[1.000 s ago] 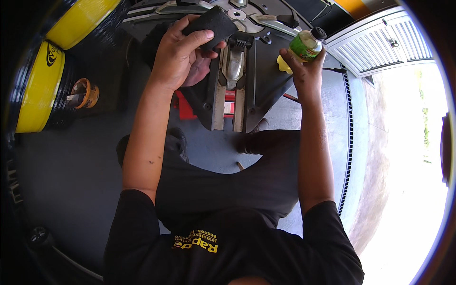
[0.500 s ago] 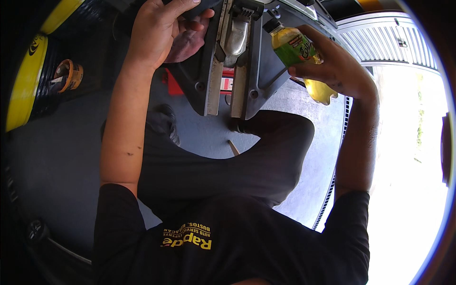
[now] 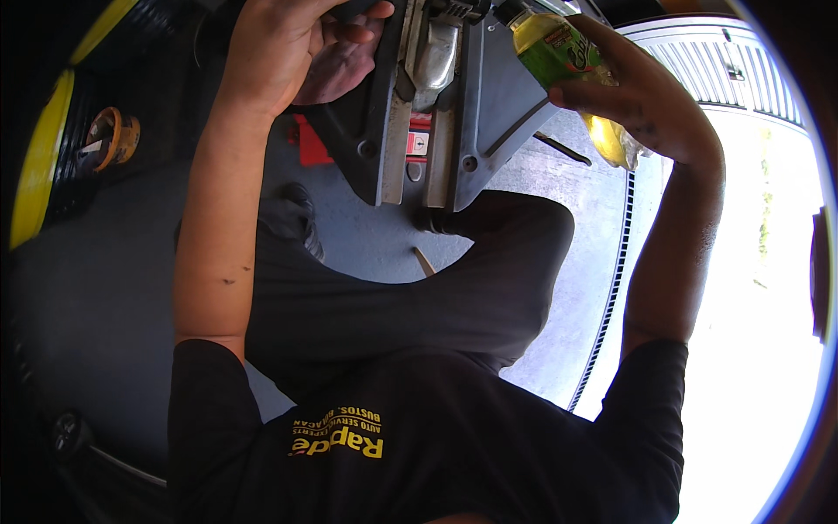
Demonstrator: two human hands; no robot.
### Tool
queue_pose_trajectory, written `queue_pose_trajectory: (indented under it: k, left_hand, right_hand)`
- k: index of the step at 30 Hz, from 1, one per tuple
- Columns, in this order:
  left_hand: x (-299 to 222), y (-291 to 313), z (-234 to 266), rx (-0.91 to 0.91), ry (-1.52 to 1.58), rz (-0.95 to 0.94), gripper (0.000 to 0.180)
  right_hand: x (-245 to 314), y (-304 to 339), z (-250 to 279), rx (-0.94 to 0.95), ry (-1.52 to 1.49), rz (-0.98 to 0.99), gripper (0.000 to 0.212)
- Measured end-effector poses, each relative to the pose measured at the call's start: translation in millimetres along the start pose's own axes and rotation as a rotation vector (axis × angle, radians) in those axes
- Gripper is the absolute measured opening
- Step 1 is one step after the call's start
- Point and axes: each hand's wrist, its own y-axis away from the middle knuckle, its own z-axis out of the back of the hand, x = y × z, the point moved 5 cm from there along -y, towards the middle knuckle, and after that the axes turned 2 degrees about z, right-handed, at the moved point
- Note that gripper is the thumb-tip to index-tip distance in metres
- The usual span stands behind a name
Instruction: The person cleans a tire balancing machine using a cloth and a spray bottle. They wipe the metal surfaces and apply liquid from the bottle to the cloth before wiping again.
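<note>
A clear plastic bottle [image 3: 563, 52] with a green label, a dark cap and yellow liquid is wrapped by my right hand [image 3: 650, 96]. It leans, with its cap end up and to the left, near the grey machine frame [image 3: 493, 118]. At the top edge my left hand [image 3: 279, 52] curls around a black rounded object [image 3: 353, 9], mostly cut off by the picture. Below those fingers hangs a dull pink piece [image 3: 339, 72] that looks like a rag. Between my hands are metal rails and a shiny metal part [image 3: 435, 57].
My knees [image 3: 524, 253] are bent around the frame's lower end. Behind it, low down, lies a red piece of equipment [image 3: 312, 144]. An orange tub [image 3: 115, 140] and yellow-and-black drums [image 3: 44, 166] stand at the left. A floor grating [image 3: 615, 271] and white gate [image 3: 707, 65] lie to the right.
My right hand and the bottle have shifted slightly up and to the right. My left hand has moved a little up and left, still closed. The whole view has shifted slightly.
</note>
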Motion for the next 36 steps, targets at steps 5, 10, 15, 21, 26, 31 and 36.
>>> queue_pose_trajectory:
  k: [5,10,15,21,26,31,36]
  left_hand:
    - [-1.7,1.5,-1.9,-0.01,-0.015,0.01,0.041]
    - [-1.8,0.7,-2.0,0.007,0.01,0.007,0.041]
    - [-1.6,1.3,2.1,0.014,0.021,0.011,0.042]
    - [-0.7,-1.2,-0.3,0.007,0.024,0.009,0.042]
    - [0.8,-0.4,4.0,-0.001,0.043,0.019,0.044]
    - [1.6,-0.7,7.5,0.003,0.046,0.02,0.043]
    - [-0.8,0.7,4.3,-0.023,0.052,0.037,0.042]
  right_hand:
    - [4.1,2.3,0.6,0.025,0.014,0.019,0.094]
    - [18.0,16.1,1.9,0.014,0.105,-0.1,0.096]
    - [29.3,24.8,5.1,0.005,0.104,-0.103,0.099]
    - [21.5,20.1,19.4,-0.015,-0.001,-0.078,0.096]
    - [48.6,-10.1,32.4,0.202,-0.086,-0.049,0.077]
    - [77.6,0.2,32.3,0.132,-0.047,-0.022,0.072]
    - [46.6,0.8,33.4,0.169,-0.023,-0.13,0.077]
